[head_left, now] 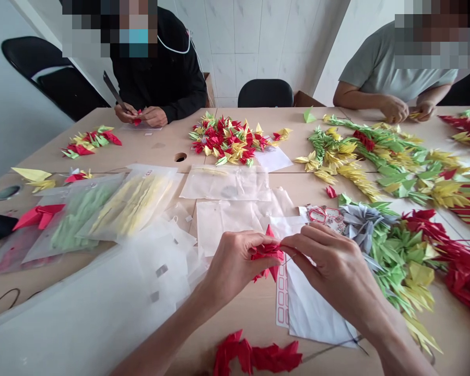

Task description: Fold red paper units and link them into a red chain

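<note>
Near the middle of the head view, my left hand is closed around a red origami crane, its folded points sticking out above and below the fingers. My right hand pinches close against the crane's right side. A thin thread shows beneath those fingertips; its end is hidden. Below my hands lies a strung row of red folded papers, with a dark cord running off to its right. Under my right wrist are a white pouch and a sheet of red-bordered labels.
Clear bags of yellow and green folded papers lie left, behind a translucent plastic sheet. A mixed crane pile sits mid-table. Green, yellow and red strings cover the right. Two people work opposite, one holding scissors.
</note>
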Motion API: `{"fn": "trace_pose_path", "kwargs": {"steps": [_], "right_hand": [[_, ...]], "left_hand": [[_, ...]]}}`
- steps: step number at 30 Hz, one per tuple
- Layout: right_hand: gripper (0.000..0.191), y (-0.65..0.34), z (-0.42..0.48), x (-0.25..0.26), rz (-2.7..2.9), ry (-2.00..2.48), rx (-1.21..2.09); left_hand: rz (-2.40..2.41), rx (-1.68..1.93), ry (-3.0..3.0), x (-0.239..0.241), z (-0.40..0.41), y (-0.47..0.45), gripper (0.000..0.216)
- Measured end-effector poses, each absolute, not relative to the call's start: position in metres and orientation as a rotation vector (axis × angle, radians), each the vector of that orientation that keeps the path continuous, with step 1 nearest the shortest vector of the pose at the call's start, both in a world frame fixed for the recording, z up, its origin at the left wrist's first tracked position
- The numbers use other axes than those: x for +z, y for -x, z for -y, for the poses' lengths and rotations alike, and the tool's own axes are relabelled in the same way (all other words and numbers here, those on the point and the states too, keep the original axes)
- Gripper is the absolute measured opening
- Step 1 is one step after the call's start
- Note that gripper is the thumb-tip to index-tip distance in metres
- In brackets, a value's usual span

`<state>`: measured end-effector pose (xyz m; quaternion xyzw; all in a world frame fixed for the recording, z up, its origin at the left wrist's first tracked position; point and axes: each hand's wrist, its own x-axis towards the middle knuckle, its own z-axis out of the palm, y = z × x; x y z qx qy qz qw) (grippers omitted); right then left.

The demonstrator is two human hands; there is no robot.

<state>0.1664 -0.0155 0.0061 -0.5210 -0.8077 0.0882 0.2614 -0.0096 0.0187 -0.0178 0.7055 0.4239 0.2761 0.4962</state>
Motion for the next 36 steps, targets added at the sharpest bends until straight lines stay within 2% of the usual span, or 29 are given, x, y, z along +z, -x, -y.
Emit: {"fn": "trace_pose_path", "kwargs": {"steps": [2, 5, 7, 14, 21, 36], "right_hand": [[0.012, -0.164, 0.015, 0.006, 2.153, 1.420, 0.256], [0.018, -0.162, 0.014, 0.006, 2.071, 1.484, 0.351], [0.012, -0.161, 0.015, 0.006, 2.007, 1.506, 0.402], [0.011, -0.162, 0.026, -0.012, 1.865, 1.443, 0.476], [0.019, -0.149, 0.039, -0.043, 1.814, 1.375, 0.101], [0.022, -0.143, 0.043, -0.046, 1.803, 1.387, 0.086]], "left_hand": [[-1.058, 0.634, -1.537, -0.024, -0.021, 0.009, 0.020], [-1.031, 0.615, -1.225, -0.034, -0.028, 0.010, 0.020], [-0.981, 0.624, -1.050, -0.038, -0.034, 0.012, 0.019], [-0.878, 0.632, -0.752, -0.046, -0.045, 0.019, 0.020], [-0.821, 0.576, -0.638, -0.052, -0.047, 0.020, 0.012], [-0.777, 0.515, -0.558, -0.050, -0.046, 0.015, 0.009]]}}
